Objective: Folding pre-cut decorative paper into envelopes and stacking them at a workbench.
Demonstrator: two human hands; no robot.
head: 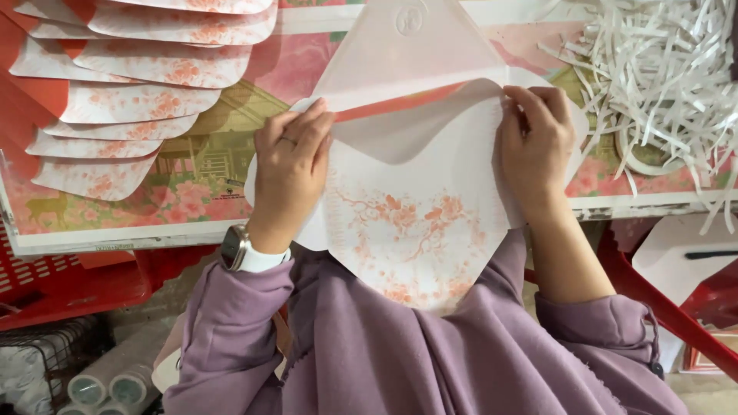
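Right now my left hand pinches the left edge of the pale envelope, which lies between both hands over the table edge, its long axis toward me; my right hand pinches the right corner, equally near.

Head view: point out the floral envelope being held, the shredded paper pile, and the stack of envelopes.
Floral envelope (407,223): head view, on the printed blossom pattern.
Shredded paper pile (661,69): head view, on the white strips.
Stack of envelopes (131,100): head view, on a middle flap.
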